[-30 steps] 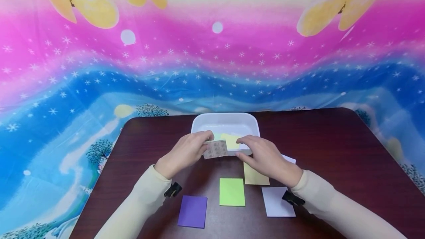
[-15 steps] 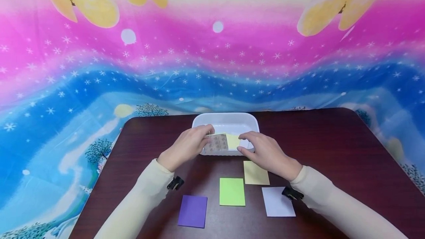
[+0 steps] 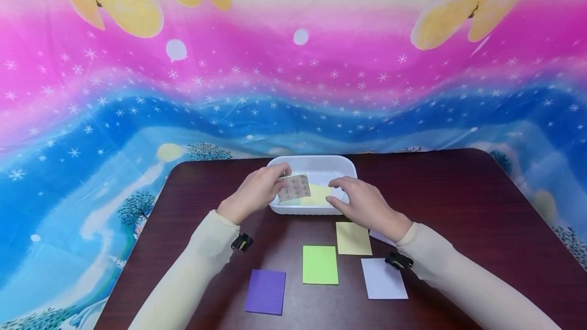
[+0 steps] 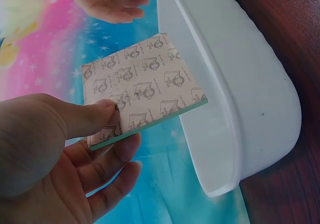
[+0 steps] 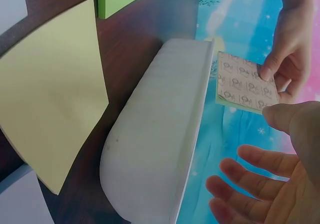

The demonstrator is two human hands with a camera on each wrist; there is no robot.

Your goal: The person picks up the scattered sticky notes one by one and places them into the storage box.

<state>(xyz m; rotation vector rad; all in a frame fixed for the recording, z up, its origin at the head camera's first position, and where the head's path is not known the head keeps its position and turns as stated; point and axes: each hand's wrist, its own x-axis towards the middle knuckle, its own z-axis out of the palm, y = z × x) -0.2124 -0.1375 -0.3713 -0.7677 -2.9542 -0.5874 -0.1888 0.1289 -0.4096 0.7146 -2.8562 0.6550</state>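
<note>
My left hand (image 3: 254,191) pinches a sticky note pad (image 3: 295,188) by one edge, thumb over its printed backing and fingers beneath. The pad has a pale green edge, plain in the left wrist view, and is held tilted over the white plastic tub (image 3: 312,211). Inside the tub lie pale yellow notes (image 3: 320,196), partly hidden by the held pad. Across from it, over the tub's right side, my right hand (image 3: 373,210) has its thumb and fingers spread and holds nothing. In the right wrist view its thumb (image 5: 282,118) overlaps the held pad's corner.
In front of the tub on the dark wood table (image 3: 206,289) lie more pads: cream (image 3: 354,239), lime green (image 3: 320,265), purple (image 3: 265,292) and pale lilac (image 3: 384,281). Another pale one (image 3: 382,238) is partly under the right forearm. A printed cloth (image 3: 293,90) hangs behind the table.
The left hand has lifted the held pad from the tub's front rim up and back over the tub, where it now tilts. My right hand stays near the tub's right side, shifted slightly.
</note>
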